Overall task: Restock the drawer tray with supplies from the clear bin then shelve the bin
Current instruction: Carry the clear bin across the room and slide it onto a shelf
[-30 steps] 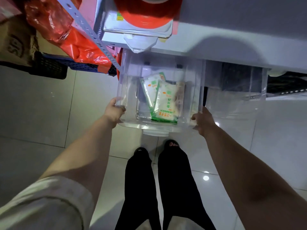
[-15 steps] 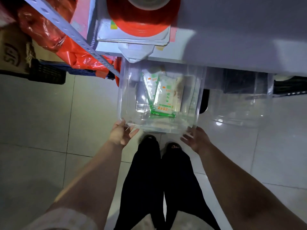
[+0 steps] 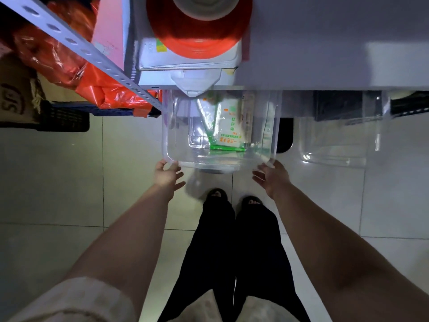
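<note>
The clear bin (image 3: 176, 145) sits on a low shelf level, its far half tucked under the white shelf board (image 3: 325, 43). Green and white packets (image 3: 228, 132) lie inside it. My left hand (image 3: 167, 174) is at the bin's near left corner with straight fingers touching the rim. At the near right corner my right hand (image 3: 270, 175) has its fingers spread, fingertips against the rim. Neither hand grips the bin. No drawer tray is in view.
A red roll (image 3: 199, 36) on a white box stands on the shelf above the bin. A perforated metal upright (image 3: 76, 47) slants at left, with red plastic bags (image 3: 69, 66) and a dark crate (image 3: 62, 117) behind. Another clear bin (image 3: 336, 140) sits at right. Tiled floor lies around my feet.
The bin has slid farther back under the shelf. Both hands let go of its sides and now lie with straight fingers at its near corners.
</note>
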Motion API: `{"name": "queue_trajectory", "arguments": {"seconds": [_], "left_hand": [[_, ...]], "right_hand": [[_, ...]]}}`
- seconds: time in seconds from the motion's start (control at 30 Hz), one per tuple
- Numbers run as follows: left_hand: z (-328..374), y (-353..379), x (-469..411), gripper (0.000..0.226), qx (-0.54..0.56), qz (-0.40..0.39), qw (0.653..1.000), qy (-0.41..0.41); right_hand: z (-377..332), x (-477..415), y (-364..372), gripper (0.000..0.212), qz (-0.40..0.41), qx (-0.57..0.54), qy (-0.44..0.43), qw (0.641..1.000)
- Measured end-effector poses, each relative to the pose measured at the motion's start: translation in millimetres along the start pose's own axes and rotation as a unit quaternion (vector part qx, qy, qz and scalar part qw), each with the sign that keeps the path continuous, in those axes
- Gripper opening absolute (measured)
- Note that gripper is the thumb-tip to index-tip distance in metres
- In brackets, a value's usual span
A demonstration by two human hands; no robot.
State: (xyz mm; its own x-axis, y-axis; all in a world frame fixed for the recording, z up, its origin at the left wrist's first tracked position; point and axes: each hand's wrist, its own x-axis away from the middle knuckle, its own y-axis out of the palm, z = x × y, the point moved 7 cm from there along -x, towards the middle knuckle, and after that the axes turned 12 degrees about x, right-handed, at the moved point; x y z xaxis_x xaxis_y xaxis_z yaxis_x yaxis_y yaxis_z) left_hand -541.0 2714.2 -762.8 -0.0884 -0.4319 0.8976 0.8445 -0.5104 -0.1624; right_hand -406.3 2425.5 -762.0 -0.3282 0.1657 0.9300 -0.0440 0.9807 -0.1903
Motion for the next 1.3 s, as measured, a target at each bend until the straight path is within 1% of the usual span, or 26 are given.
{"name": "queue_trajectory", "arguments": {"seconds": [0.03, 0.07, 0.1, 0.13, 0.17, 0.2, 0.27, 0.37, 0.4, 0.47, 0.6, 0.63, 0.7, 0.73, 0.8, 0.87, 0.93, 1.0, 1.1, 1.17, 1.2, 1.3], "left_hand": [[6.4, -3.4, 5.8, 0.046, -0.077, 0.025, 0.996, 0.043], [15.6, -4.6, 12.8, 0.057, -0.158, 0.044, 0.981, 0.1], [26.4, -1.8, 22.1, 0.064, -0.236, 0.053, 0.956, 0.166], [37.1, 5.4, 35.1, 0.067, -0.299, 0.05, 0.925, 0.231], [46.9, 16.9, 51.4, 0.067, -0.339, 0.035, 0.895, 0.288], [54.9, 32.2, 68.5, 0.066, -0.36, 0.012, 0.871, 0.333], [65.1, 67.2, 103.5, 0.063, -0.374, -0.033, 0.841, 0.389], [67.0, 125.6, 156.3, 0.06, -0.39, -0.105, 0.801, 0.442], [62.6, 144.4, 172.0, 0.059, -0.396, -0.13, 0.79, 0.449], [48.2, 178.8, 198.8, 0.057, -0.401, -0.173, 0.779, 0.449], [8.7, 239.4, 233.1, 0.049, -0.402, -0.213, 0.787, 0.417], [-4.5, 254.6, 238.8, 0.046, -0.399, -0.224, 0.794, 0.401], [-33.5, 284.5, 248.0, 0.041, -0.375, -0.241, 0.823, 0.352], [-47.4, 297.6, 251.4, 0.039, -0.36, -0.237, 0.842, 0.323], [-70.7, 321.5, 257.9, 0.036, -0.341, -0.209, 0.874, 0.275], [-90.6, 345.7, 262.2, 0.035, -0.345, -0.184, 0.887, 0.247], [-106.5, 372.6, 263.9, 0.041, -0.349, -0.178, 0.892, 0.227], [-118.6, 399.2, 261.3, 0.055, -0.338, -0.178, 0.903, 0.196], [-127.0, 435.1, 247.6, 0.08, -0.326, -0.151, 0.921, 0.151], [-129.9, 453.0, 233.9, 0.093, -0.338, -0.137, 0.923, 0.124], [-130.8, 460.3, 226.3, 0.096, -0.345, -0.138, 0.922, 0.113], [-128.8, 468.4, 202.1, 0.086, -0.35, -0.15, 0.92, 0.096]], "right_hand": [[-1.6, 5.3, -4.6, 0.048, 0.006, 0.032, -0.007, 0.999], [-4.4, 10.9, -12.2, 0.054, 0.028, 0.095, -0.026, 0.995], [-9.8, 17.8, -21.4, 0.058, 0.062, 0.185, -0.058, 0.979], [-16.4, 26.5, -29.9, 0.06, 0.097, 0.276, -0.095, 0.952], [-23.2, 37.0, -37.1, 0.061, 0.124, 0.341, -0.133, 0.922], [-29.4, 47.6, -43.0, 0.061, 0.138, 0.375, -0.167, 0.901], [-39.7, 68.3, -56.5, 0.057, 0.14, 0.39, -0.225, 0.882], [-54.1, 92.8, -87.7, 0.051, 0.137, 0.389, -0.275, 0.868], [-58.5, 98.1, -101.7, 0.049, 0.142, 0.385, -0.285, 0.866], [-62.7, 103.3, -136.2, 0.045, 0.158, 0.349, -0.284, 0.879], [-54.5, 96.9, -212.2, 0.039, 0.2, 0.233, -0.24, 0.921], [-50.9, 92.1, -230.8, 0.037, 0.2, 0.198, -0.23, 0.932], [-44.7, 79.2, -266.3, 0.032, 0.187, 0.116, -0.209, 0.953], [-41.3, 71.5, -281.6, 0.031, 0.17, 0.071, -0.195, 0.963], [-37.2, 54.7, -304.2, 0.03, 0.111, -0.013, -0.164, 0.98], [-36.7, 39.1, -316.0, 0.026, 0.024, -0.092, -0.129, 0.987], [-37.1, 22.2, -320.4, 0.021, -0.066, -0.174, -0.08, 0.979], [-33.3, 1.8, -322.9, 0.022, -0.125, -0.221, -0.041, 0.966], [-29.5, -35.1, -319.1, 0.023, -0.176, -0.272, 0.007, 0.946], [-23.7, -60.4, -310.4, 0.021, -0.197, -0.315, 0.048, 0.927], [-21.9, -73.5, -304.2, 0.019, -0.209, -0.336, 0.066, 0.916], [-20.6, -116.6, -280.3, 0.014, -0.249, -0.365, 0.095, 0.892]]}}
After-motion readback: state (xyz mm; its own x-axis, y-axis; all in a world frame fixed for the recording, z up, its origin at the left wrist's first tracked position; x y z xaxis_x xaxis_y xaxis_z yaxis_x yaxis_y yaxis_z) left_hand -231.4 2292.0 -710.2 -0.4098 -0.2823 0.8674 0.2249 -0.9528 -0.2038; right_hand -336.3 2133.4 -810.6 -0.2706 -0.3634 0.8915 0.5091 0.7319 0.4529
